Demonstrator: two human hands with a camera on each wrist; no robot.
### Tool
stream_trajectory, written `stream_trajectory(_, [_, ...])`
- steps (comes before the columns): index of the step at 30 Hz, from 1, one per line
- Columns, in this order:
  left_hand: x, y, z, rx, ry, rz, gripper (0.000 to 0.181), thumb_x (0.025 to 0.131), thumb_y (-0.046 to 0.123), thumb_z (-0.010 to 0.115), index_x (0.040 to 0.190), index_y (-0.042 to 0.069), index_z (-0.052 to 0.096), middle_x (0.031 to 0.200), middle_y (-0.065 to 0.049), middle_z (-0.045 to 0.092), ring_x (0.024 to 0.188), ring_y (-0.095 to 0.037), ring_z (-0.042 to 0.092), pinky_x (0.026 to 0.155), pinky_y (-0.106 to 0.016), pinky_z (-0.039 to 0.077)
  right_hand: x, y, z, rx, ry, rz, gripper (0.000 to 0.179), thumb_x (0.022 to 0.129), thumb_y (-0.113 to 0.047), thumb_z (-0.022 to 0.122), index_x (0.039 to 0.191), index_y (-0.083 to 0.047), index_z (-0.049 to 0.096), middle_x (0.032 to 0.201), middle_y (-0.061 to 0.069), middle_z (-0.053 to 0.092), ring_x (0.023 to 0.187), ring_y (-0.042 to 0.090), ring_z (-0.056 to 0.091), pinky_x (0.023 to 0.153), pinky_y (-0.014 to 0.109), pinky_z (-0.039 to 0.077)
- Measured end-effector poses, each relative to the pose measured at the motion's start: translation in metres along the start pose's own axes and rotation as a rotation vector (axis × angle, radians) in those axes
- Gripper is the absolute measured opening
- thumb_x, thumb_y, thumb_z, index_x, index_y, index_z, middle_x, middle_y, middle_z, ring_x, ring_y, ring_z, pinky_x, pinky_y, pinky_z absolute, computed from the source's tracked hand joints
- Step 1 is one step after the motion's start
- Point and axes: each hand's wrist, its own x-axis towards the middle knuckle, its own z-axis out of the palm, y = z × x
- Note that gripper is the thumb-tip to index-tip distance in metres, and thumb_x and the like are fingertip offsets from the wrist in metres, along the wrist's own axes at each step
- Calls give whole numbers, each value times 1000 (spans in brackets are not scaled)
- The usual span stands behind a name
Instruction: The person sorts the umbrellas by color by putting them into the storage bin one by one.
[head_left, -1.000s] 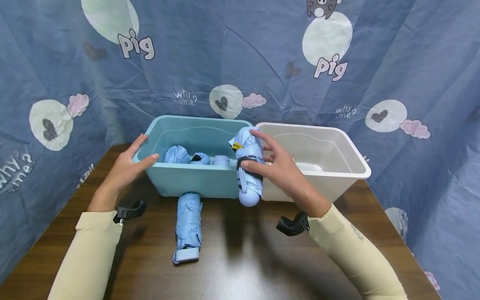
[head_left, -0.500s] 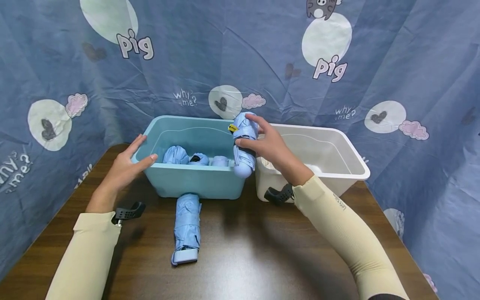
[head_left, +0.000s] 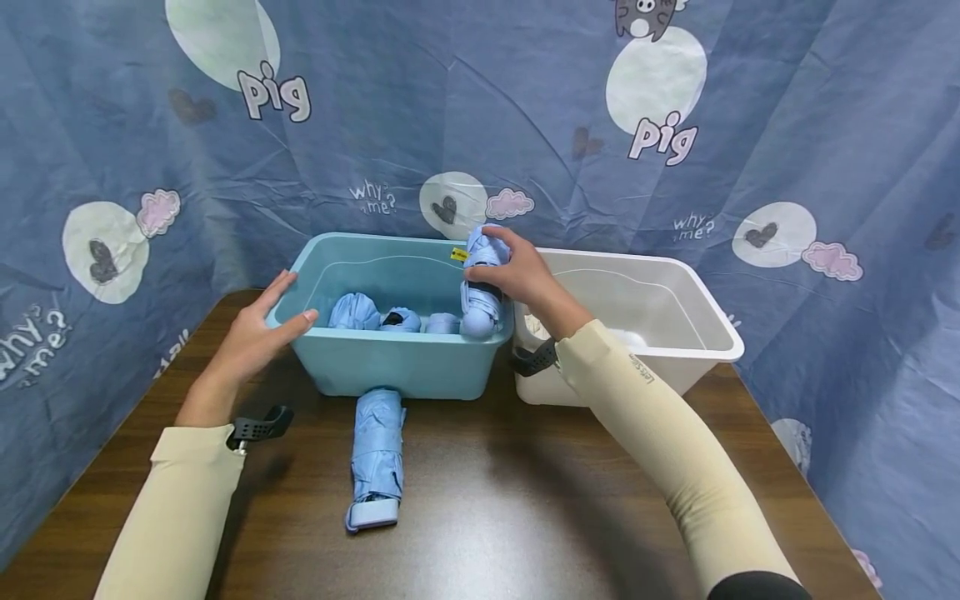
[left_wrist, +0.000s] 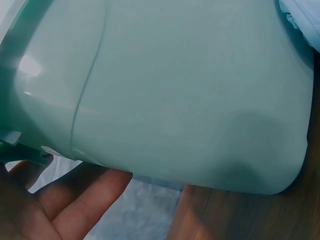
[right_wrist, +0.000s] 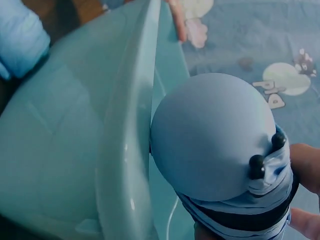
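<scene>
My right hand [head_left: 519,268] grips a folded light-blue umbrella [head_left: 482,287], furled, with a dark band, a yellow tag and a rounded handle end. It is tilted over the right end of a teal bin [head_left: 390,360], its handle end close to the front rim. In the right wrist view the umbrella's round handle [right_wrist: 212,135] lies beside that rim. My left hand [head_left: 255,325] holds the bin's left corner, thumb over the rim; its fingers [left_wrist: 97,202] lie along the outside wall. Inside the bin, several blue rolled items [head_left: 354,312] stand in a row, their lower parts hidden.
Another folded blue umbrella [head_left: 377,454] lies on the dark wooden table [head_left: 480,492] in front of the teal bin. Right of it stands a white bin [head_left: 637,292] with something white at its bottom. A patterned blue curtain [head_left: 480,108] hangs close behind both bins.
My right hand has carried the umbrella back and left, from in front of the gap between the bins to over the teal bin's right end. My left hand has stayed at the corner.
</scene>
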Motion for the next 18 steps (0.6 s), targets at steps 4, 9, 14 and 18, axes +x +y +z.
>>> stream_trajectory(4, [-1, 1, 0, 5, 4, 3, 83, 91, 48, 60, 156, 28, 12, 162, 5, 0, 143, -44, 12, 103, -71, 19, 6, -3, 4, -131, 34, -26, 75, 76, -28, 81, 142, -28, 47, 131, 13, 48, 110, 27, 49, 86, 42, 51])
stream_trajectory(9, [-1, 1, -1, 4, 3, 11, 83, 91, 48, 60, 157, 27, 12, 162, 3, 1, 143, -45, 13, 103, -72, 20, 10, -7, 10, -283, 53, -45, 72, 76, -31, 80, 141, -27, 48, 126, 16, 47, 111, 28, 44, 89, 44, 49])
stream_trajectory(14, [-1, 1, 0, 7, -3, -2, 84, 91, 48, 59, 156, 28, 11, 162, 4, 0, 142, -45, 14, 102, -72, 21, 11, -8, 15, -322, 43, -4, 72, 76, -29, 79, 141, -27, 47, 122, 17, 42, 108, 29, 44, 86, 43, 51])
stream_trajectory(18, [-1, 1, 0, 6, 1, -3, 84, 91, 48, 60, 156, 28, 11, 162, 4, 1, 143, -44, 14, 102, -71, 22, 12, -7, 19, -376, 55, -14, 73, 75, -28, 80, 140, -27, 48, 119, 18, 42, 103, 29, 46, 83, 42, 51])
